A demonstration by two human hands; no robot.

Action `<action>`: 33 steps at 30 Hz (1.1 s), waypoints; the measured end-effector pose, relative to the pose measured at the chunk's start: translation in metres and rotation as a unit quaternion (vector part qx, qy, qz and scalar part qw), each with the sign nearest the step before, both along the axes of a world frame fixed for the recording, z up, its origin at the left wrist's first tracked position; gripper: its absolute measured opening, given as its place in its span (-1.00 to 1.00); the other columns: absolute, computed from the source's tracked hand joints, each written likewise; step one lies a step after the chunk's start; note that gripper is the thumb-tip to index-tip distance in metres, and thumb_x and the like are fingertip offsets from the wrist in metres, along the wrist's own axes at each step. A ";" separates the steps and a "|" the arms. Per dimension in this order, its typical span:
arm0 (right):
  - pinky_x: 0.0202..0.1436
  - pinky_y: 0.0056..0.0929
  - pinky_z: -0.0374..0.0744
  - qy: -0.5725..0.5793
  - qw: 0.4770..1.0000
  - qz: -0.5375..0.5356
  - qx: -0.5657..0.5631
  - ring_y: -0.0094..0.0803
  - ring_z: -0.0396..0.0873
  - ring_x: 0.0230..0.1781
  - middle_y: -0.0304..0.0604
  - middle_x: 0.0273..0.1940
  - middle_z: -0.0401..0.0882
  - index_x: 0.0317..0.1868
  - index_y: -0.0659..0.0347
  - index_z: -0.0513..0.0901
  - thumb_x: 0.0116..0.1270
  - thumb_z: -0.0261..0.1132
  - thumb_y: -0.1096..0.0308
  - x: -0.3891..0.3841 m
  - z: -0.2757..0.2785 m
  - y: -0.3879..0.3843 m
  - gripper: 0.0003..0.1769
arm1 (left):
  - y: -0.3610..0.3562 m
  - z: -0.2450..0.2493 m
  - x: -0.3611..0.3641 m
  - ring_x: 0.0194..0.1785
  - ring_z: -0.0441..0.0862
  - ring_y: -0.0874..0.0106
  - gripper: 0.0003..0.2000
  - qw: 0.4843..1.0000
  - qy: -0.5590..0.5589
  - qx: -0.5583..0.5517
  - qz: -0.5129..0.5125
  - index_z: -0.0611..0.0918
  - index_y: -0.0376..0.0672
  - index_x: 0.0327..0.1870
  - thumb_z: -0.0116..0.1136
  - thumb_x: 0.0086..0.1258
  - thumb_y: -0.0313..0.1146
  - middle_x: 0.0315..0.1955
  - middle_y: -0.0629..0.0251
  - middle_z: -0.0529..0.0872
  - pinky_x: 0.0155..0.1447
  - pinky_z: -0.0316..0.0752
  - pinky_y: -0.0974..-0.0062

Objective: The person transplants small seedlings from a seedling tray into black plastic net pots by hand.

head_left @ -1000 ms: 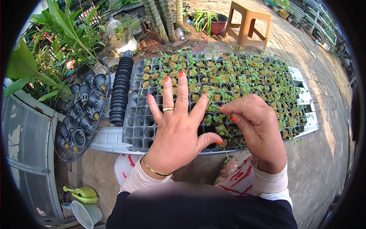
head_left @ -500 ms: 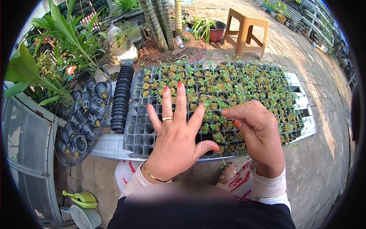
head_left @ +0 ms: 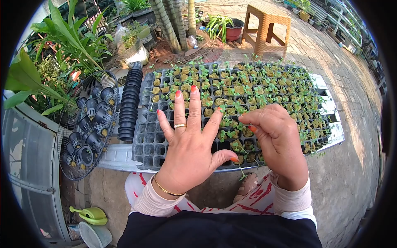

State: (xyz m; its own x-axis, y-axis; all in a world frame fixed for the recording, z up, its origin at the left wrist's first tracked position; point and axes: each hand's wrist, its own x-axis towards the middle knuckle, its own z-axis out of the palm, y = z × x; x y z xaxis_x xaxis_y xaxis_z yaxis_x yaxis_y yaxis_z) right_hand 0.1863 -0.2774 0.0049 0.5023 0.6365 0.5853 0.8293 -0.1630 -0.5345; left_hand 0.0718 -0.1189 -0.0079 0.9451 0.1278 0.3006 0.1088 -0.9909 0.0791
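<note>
Over the near part of the seedling tray [head_left: 149, 149], holds the left hand [head_left: 186, 146] palm down and wide open, with fingers fanned, gripping nothing. Seems spread this way to span the cells without pressing on stems; cannot tell about contact underneath. Just to the right of it, above the planted part of the tray, has the right hand [head_left: 279, 136] curled into a loose pinch, with thumb and forefinger slightly apart at the tips, likely shaped so finely to suit thin, soft stems. Cannot tell about any stem caught between (too much leaf behind).

Across most of the tray, shows seedlings [head_left: 223, 135] in brownish plugs [head_left: 236, 144], set in separate cells, presumably to stop roots tangling. At the tray's near edge, shows a drooping seedling [head_left: 242, 175], hanging over.

Just left of the tray, has a stack of black pots [head_left: 130, 99], nested apparently to save room; farther left, a wire basket [head_left: 61, 159] of slotted pots [head_left: 85, 156], probably gathered for easy reach. Under the tray, has a white support [head_left: 113, 159], likely for working height. Beyond the far edge, shows a stool [head_left: 266, 16], well apart.
</note>
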 end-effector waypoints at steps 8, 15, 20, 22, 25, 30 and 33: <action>-0.17 -0.24 0.46 -0.003 1.000 0.007 0.016 -0.12 0.54 -0.29 -0.07 -0.34 0.66 -0.26 0.27 0.68 0.04 0.24 0.68 0.000 0.002 0.002 -0.76 | 0.000 0.000 0.000 0.51 -0.24 -0.26 -0.12 1.000 -0.002 0.009 0.002 0.48 -0.11 0.28 -0.14 0.14 0.48 0.45 -0.30 -0.11 0.35 -0.38 -0.39; -0.18 -0.22 0.45 0.015 0.999 0.030 0.029 -0.09 0.53 -0.32 -0.06 -0.39 0.63 -0.28 0.27 0.67 0.04 0.21 0.69 0.002 0.002 0.007 -0.77 | -0.002 0.002 0.000 0.50 -0.25 -0.26 -0.12 1.000 0.001 0.009 -0.001 0.48 -0.14 0.27 -0.09 0.13 0.46 0.45 -0.31 -0.11 0.35 -0.39 -0.39; -0.17 -0.23 0.44 0.015 1.000 0.006 0.018 -0.07 0.53 -0.31 -0.05 -0.43 0.61 -0.29 0.27 0.66 0.06 0.20 0.68 0.001 0.004 0.004 -0.78 | -0.002 0.001 0.000 0.50 -0.24 -0.27 -0.12 1.000 0.001 0.014 0.000 0.48 -0.12 0.28 -0.09 0.13 0.47 0.45 -0.31 -0.10 0.35 -0.38 -0.39; -0.17 -0.21 0.44 0.021 1.000 -0.003 0.008 -0.06 0.53 -0.31 -0.03 -0.43 0.61 -0.30 0.27 0.66 0.06 0.20 0.66 0.003 0.004 0.004 -0.79 | -0.002 0.001 0.000 0.50 -0.24 -0.27 -0.12 1.000 0.000 0.016 0.001 0.47 -0.12 0.28 -0.11 0.13 0.47 0.45 -0.31 -0.10 0.35 -0.38 -0.39; -0.16 -0.20 0.44 0.025 1.000 0.005 0.007 -0.05 0.53 -0.31 -0.02 -0.42 0.61 -0.30 0.27 0.66 0.08 0.21 0.66 0.006 0.002 0.005 -0.81 | -0.001 0.000 0.000 0.50 -0.24 -0.26 -0.11 1.000 -0.001 0.021 0.002 0.47 -0.11 0.29 -0.14 0.13 0.48 0.45 -0.31 -0.09 0.34 -0.38 -0.39; -0.19 -0.34 0.47 0.044 0.999 0.025 0.007 -0.21 0.53 -0.31 -0.09 -0.37 0.62 -0.27 0.29 0.67 0.18 0.21 0.63 0.006 0.003 0.005 -0.85 | -0.001 0.001 -0.001 0.51 -0.24 -0.25 -0.10 1.000 -0.002 0.027 0.009 0.46 -0.10 0.30 -0.16 0.14 0.49 0.45 -0.30 -0.09 0.35 -0.38 -0.38; -0.20 -0.36 0.46 0.072 0.996 0.043 0.013 -0.23 0.53 -0.32 -0.10 -0.38 0.61 -0.26 0.30 0.67 0.16 0.20 0.65 0.004 0.009 0.000 -0.83 | 0.000 0.001 -0.001 0.51 -0.23 -0.24 -0.10 1.000 -0.004 0.022 0.008 0.45 -0.10 0.32 -0.16 0.14 0.49 0.45 -0.29 -0.09 0.35 -0.38 -0.38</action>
State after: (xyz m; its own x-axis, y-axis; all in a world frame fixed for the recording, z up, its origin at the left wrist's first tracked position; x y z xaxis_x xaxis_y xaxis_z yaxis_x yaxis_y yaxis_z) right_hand 0.1903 -0.2770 0.0138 0.5271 0.6655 0.5285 0.7540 -0.0794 -0.6520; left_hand 0.0705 -0.1190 -0.0068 0.9407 0.1303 0.3132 0.1252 -0.9915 0.0365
